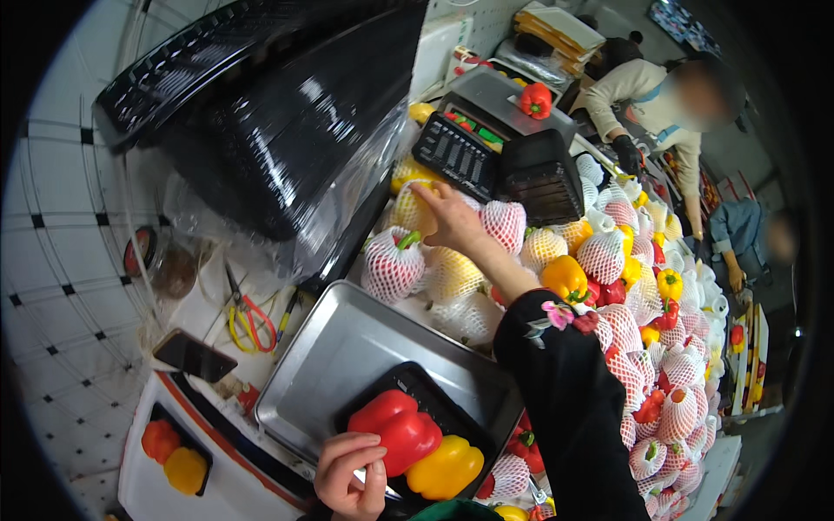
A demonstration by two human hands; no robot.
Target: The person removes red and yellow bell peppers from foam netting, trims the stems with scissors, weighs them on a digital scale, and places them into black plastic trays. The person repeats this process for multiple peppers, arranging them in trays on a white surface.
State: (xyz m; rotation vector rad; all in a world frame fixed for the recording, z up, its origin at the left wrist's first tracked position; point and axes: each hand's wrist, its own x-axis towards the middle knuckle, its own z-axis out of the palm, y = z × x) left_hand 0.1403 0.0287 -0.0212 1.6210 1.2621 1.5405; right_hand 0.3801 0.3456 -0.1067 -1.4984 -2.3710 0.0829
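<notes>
My right hand reaches out with fingers spread, its fingertips at a yellow bell pepper in a white foam net; whether it grips the pepper does not show. Just below is a red bell pepper in a net, its green stem showing. My left hand has bent fingers, with a gap between thumb and fingers, right beside a bare red bell pepper. That pepper and a bare yellow one lie side by side on a black tray. The black tray sits in a metal pan.
Netted peppers are heaped to the right. A scale and stacked black trays stand beyond. Scissors, a phone and another packed tray lie left. A large black crate looms upper left. A gloved co-worker stands far right.
</notes>
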